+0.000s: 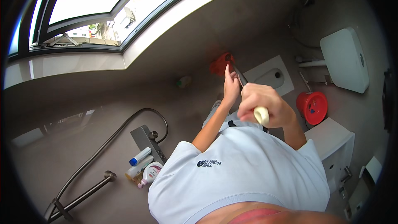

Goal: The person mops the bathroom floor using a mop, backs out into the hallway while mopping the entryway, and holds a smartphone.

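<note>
My right hand (pixel 265 104) is closed round a long dark pole (pixel 239 74) with a pale cream end cap (pixel 261 116). The pole slants away from me. Its far end, over a red-orange thing (pixel 219 64) low by the wall, is too unclear to name. Close beside the pole, on its left, is my left hand (pixel 232 86), its index finger stretched out along it. The other fingers are partly bent, and I see no grip on the pole.
A white squat toilet (pixel 271 76) lies beyond my right hand, with a white cistern (pixel 345 60) on the wall. A red bucket (pixel 311 107) stands near a white cabinet (pixel 331 139). Bottles (pixel 141 157), a shower hose (pixel 112 139) and an open window (pixel 95 0) are on the left.
</note>
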A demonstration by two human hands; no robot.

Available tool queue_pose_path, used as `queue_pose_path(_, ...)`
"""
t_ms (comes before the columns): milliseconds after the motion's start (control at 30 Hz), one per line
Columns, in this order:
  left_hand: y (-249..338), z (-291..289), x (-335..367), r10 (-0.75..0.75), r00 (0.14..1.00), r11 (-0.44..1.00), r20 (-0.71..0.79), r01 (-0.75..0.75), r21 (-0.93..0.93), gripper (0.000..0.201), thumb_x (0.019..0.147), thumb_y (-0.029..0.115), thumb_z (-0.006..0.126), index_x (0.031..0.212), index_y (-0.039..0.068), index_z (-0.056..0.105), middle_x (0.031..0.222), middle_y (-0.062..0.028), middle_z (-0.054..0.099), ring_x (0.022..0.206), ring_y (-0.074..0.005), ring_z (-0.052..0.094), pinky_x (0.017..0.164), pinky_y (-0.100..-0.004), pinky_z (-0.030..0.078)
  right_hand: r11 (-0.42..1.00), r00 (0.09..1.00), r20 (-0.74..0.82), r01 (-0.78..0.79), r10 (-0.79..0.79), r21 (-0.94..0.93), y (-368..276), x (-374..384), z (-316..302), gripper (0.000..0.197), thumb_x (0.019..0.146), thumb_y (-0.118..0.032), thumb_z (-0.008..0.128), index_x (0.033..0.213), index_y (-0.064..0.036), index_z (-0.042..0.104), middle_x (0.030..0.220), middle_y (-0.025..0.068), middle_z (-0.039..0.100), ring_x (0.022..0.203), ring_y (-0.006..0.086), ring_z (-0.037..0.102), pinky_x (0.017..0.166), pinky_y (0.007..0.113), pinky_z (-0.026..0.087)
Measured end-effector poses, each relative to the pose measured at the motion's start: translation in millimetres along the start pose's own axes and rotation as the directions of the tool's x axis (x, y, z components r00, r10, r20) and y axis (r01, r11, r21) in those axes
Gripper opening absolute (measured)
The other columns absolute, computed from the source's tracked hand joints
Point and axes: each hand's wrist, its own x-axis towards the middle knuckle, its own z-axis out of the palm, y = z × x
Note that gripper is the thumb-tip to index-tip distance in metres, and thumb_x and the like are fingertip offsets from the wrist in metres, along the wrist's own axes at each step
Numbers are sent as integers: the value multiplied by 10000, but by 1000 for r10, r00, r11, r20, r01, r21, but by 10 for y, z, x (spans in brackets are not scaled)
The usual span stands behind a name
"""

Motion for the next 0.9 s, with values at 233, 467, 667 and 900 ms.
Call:
queue_pose_path(233,-58,140,69,473,881,881,15,-473,3,247,762,6,678,887,47,469,916,-111,546,858,-261,526,781,-380,453,944,796,-593,-278,121,-180,380,-190,815,160,928,-159,687,915,-38,584,765,73,594,705,170,536,757,345,470)
queue_pose_path(467,-108,-257,413,697,639,653,326,-753,81,289,814,62,680,633,34,457,564,-131,448,523,-333,452,515,-407,360,906,967,-171,-241,191,-348,465,-149,701,80,690,-46,576,657,-30,506,648,61,522,613,217,500,695,355,471)
queue_pose_path(667,223,-216,335,627,694,709,354,-697,108,201,780,65,718,697,32,538,641,-117,565,596,-294,538,547,-394,417,961,688,-705,-274,171,-35,690,-359,939,332,922,-6,454,622,-52,320,532,13,382,493,112,354,562,299,371)
queue_pose_path(900,523,136,70,680,703,715,210,-699,27,259,658,67,747,760,53,510,681,-110,517,625,-303,507,600,-392,376,973,324,-945,-203,-43,-113,834,-197,987,344,996,-93,513,682,-87,374,547,-15,400,492,63,355,499,253,306)
